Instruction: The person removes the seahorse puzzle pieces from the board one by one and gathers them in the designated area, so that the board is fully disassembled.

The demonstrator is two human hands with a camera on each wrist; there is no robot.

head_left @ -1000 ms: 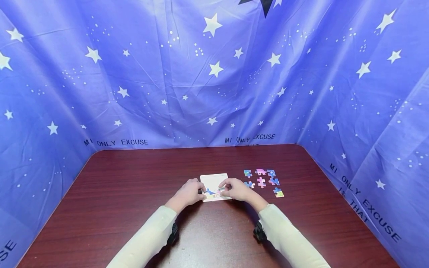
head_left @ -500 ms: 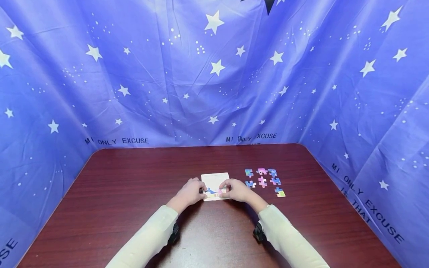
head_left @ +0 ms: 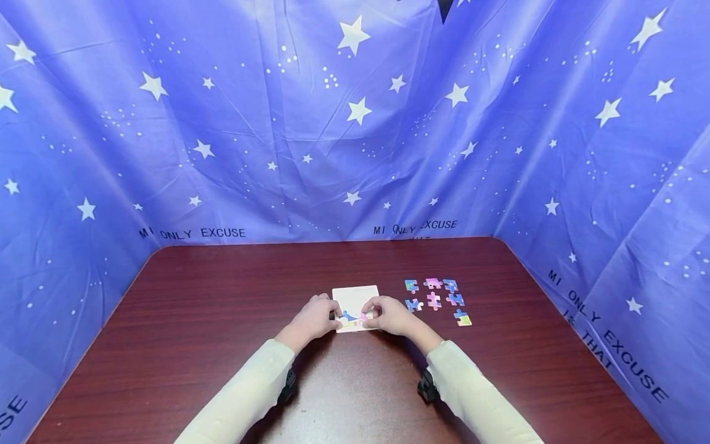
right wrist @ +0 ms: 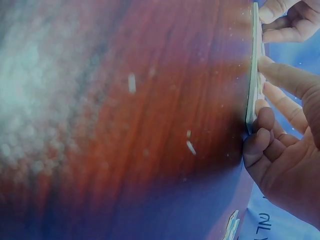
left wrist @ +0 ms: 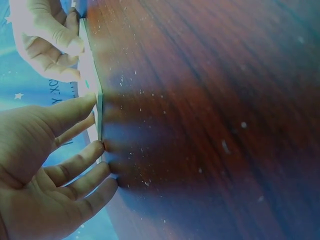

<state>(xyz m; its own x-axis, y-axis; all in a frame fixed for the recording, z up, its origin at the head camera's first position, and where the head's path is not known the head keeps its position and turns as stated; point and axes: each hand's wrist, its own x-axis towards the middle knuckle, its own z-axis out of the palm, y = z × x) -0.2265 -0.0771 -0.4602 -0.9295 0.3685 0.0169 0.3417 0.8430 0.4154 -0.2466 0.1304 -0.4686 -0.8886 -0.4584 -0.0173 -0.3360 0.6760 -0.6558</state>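
Note:
A small white puzzle tray (head_left: 354, 300) lies on the table, with blue, pink and yellow puzzle pieces (head_left: 349, 319) along its near side. My left hand (head_left: 317, 317) holds the tray's left edge; in the left wrist view its thumb is on the near rim and the other fingertips (left wrist: 102, 169) are beside the rim at the table. At the tray's right side, my right hand (head_left: 392, 314) has thumb and index finger down on a pink puzzle piece (head_left: 365, 316), mostly covered by them. Its remaining fingers (right wrist: 258, 142) bend against the tray's corner.
Several loose puzzle pieces (head_left: 434, 301) lie spread in rough rows right of the tray. The dark red wooden table (head_left: 222, 296) is bordered by a blue star-patterned curtain (head_left: 310, 123) at the back and both sides.
My right thumb and index finger have shifted slightly nearer over the tray and settled at the pink puzzle piece. The left hand stays at the tray's edge.

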